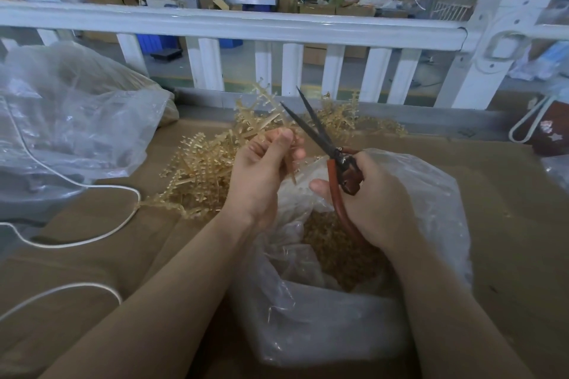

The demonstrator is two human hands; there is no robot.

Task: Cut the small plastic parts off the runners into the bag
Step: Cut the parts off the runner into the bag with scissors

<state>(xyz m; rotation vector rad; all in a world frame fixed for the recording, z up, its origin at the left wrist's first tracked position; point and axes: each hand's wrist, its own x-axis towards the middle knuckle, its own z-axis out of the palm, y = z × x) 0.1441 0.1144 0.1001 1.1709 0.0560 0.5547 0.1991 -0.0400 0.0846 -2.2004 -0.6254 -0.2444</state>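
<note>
Head view: your right hand grips the red handles of the scissors, blades parted, just above the open clear bag. Your left hand pinches a tan runner over that bag. Cut parts lie inside the bag; a pile of runners sits beyond it, left.

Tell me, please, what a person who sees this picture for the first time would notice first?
Probably the scissors at the centre: the right hand holds their reddish handles, and the dark blades stand open, pointing up and away. Just to their left, the left hand pinches a pale yellow runner above the open clear bag, which already holds a heap of small cut parts. Behind the hands, a tangled pile of runners lies on the brown cardboard.
</note>
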